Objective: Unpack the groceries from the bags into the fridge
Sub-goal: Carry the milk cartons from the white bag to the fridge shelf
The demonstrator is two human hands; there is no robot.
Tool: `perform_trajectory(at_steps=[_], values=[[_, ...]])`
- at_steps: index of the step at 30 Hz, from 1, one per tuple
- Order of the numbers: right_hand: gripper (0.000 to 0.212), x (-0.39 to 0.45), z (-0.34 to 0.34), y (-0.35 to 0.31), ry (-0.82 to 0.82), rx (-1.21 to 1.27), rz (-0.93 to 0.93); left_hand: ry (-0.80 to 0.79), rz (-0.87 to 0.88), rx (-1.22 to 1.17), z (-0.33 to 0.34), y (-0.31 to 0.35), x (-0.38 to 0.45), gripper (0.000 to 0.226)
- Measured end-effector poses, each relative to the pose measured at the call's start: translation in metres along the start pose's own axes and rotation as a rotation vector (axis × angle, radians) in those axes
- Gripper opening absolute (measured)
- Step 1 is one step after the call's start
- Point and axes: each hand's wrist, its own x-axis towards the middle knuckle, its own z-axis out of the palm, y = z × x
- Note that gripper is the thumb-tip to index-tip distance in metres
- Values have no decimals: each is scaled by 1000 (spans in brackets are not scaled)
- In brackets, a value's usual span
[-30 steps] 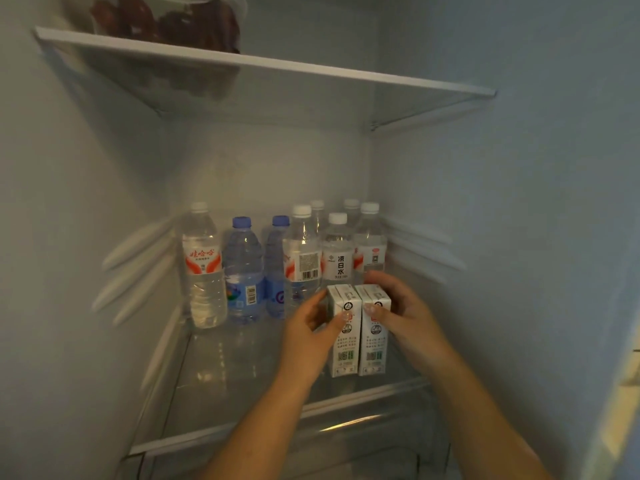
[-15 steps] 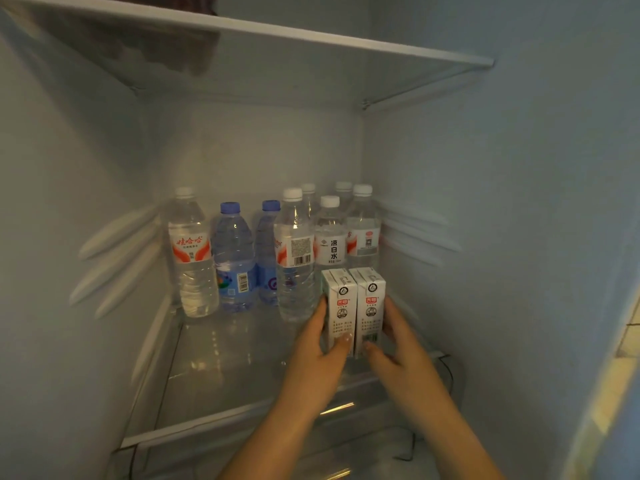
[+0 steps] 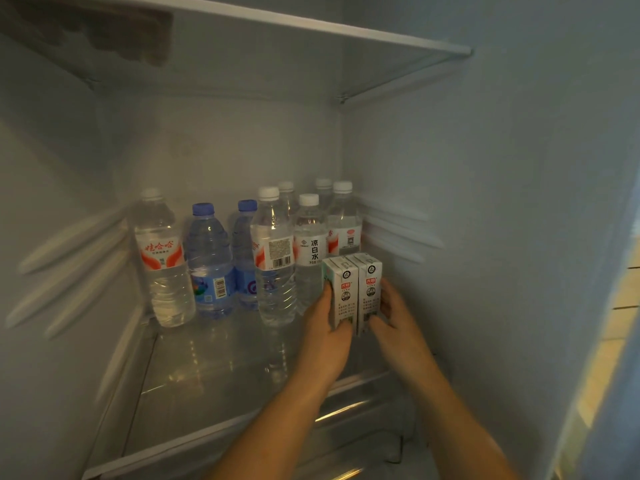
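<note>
Two small white milk cartons stand side by side on the glass fridge shelf (image 3: 207,368), close to the right wall. My left hand (image 3: 323,332) grips the left carton (image 3: 343,292) from its left side, thumb on the lower front. The right carton (image 3: 370,289) is held by my right hand (image 3: 394,320), fingers round its right side and thumb at its lower front. Both cartons are upright and touch each other, just in front of the water bottles.
Several clear water bottles (image 3: 273,258) stand at the back of the shelf, two with blue caps (image 3: 207,265). An upper glass shelf (image 3: 311,22) hangs overhead. The fridge's right wall (image 3: 485,237) is close to the cartons. A drawer (image 3: 363,431) lies below.
Both hands have pushed the two cartons further back and to the right along the shelf, closer to the bottles. The camera has tilted down a little.
</note>
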Motion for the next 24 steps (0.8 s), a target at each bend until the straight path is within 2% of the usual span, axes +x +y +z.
perform_trajectory(at_steps=[3, 10, 18, 24], values=[[72, 5, -3, 3, 11, -25, 6, -7, 4, -9, 7, -3, 10, 72], [60, 17, -6, 10, 89, -80, -17, 1, 25, -33, 22, -5, 22, 70], [58, 21, 0, 15, 127, -82, -5, 47, 43, -10, 24, -7, 26, 67], [53, 8, 9, 6, 208, -169, 2, 20, 19, 1, 21, 0, 22, 55]])
